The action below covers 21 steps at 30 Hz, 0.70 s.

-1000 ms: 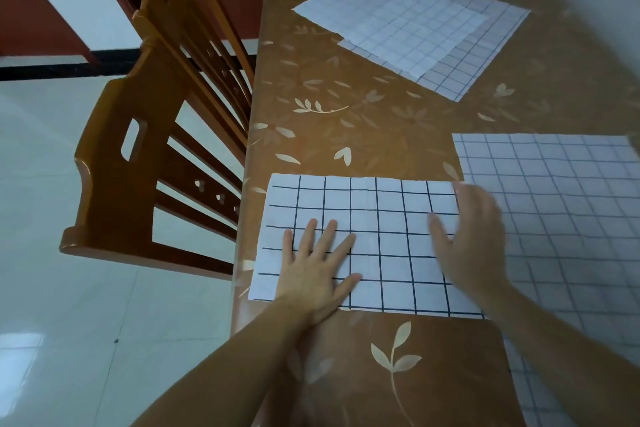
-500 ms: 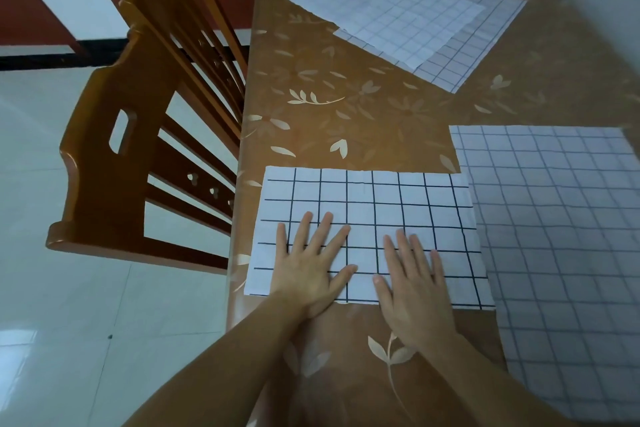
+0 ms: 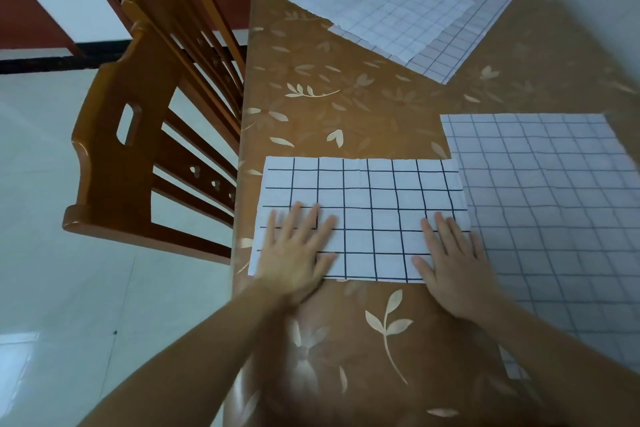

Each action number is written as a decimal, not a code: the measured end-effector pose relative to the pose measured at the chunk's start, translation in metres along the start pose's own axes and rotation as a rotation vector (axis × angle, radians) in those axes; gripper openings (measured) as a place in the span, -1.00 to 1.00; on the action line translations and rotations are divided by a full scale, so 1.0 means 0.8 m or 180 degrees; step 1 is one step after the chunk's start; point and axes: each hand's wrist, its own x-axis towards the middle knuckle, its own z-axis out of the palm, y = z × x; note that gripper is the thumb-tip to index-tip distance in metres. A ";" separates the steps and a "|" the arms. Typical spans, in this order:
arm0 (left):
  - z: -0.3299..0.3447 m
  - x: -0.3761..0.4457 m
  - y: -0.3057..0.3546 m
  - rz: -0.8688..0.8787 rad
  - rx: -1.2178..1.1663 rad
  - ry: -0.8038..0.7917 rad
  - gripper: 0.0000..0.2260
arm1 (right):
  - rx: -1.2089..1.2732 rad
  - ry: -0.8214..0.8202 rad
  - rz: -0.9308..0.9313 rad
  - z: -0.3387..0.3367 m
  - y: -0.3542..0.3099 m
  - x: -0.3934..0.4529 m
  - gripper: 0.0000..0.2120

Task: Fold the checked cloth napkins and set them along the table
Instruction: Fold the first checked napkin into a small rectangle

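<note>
A white napkin with bold black checks (image 3: 367, 204) lies folded into a wide rectangle near the table's left front edge. My left hand (image 3: 298, 253) rests flat, fingers spread, on its near left part. My right hand (image 3: 453, 267) lies flat on its near right corner. To the right, a larger unfolded checked napkin (image 3: 554, 211) is spread flat, its left edge tucked under the folded one. At the far end, two more checked napkins (image 3: 388, 3) lie overlapping, spread flat.
The brown table (image 3: 363, 107) has a glossy leaf-patterned cover. A wooden chair (image 3: 138, 135) stands close against the table's left edge. Pale floor tiles (image 3: 52, 253) show to the left, and a white wall runs along the right.
My right hand has slid from the napkin's middle out to its near right corner. My left hand has shifted slightly left. Both stay flat on the cloth.
</note>
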 end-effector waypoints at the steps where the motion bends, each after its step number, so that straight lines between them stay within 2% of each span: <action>1: 0.002 0.000 0.022 0.0241 -0.0097 0.0165 -0.51 | -0.0011 0.0023 0.0019 -0.003 -0.001 -0.001 -0.22; 3: 0.010 0.000 0.062 0.0715 -0.0252 0.0424 -0.61 | -0.0077 0.0270 -0.0101 -0.012 -0.003 -0.005 -0.25; 5: 0.018 0.001 0.086 0.1029 -0.0302 0.0492 -0.66 | -0.0123 0.0541 -0.0656 -0.014 0.003 -0.012 -0.35; 7: 0.020 0.002 0.096 0.0982 -0.0385 0.0427 -0.65 | -0.0204 0.0711 -0.1404 -0.013 0.017 -0.020 -0.45; 9: 0.021 0.005 0.098 0.0915 -0.0403 0.0409 -0.65 | -0.0363 0.0755 -0.1825 -0.013 0.029 -0.027 -0.53; 12: 0.020 0.004 0.102 0.0913 -0.0322 0.0397 -0.68 | -0.0551 0.0888 -0.2052 -0.013 0.039 -0.027 -0.70; 15: 0.020 0.003 0.108 0.0833 -0.0350 0.0422 -0.72 | -0.0896 0.0981 -0.2289 -0.022 0.044 -0.018 -0.79; 18: 0.021 0.000 0.115 0.0713 -0.0372 0.0442 -0.74 | -0.1320 0.0940 -0.2264 -0.032 0.050 -0.016 -0.89; 19: 0.019 0.000 0.117 0.0686 -0.0364 0.0427 -0.73 | -0.1450 0.0890 -0.2181 -0.034 0.049 -0.016 -0.90; 21: 0.011 -0.001 0.123 0.0613 -0.0362 0.0240 -0.69 | -0.1569 0.0760 -0.2012 -0.037 0.046 -0.015 -0.76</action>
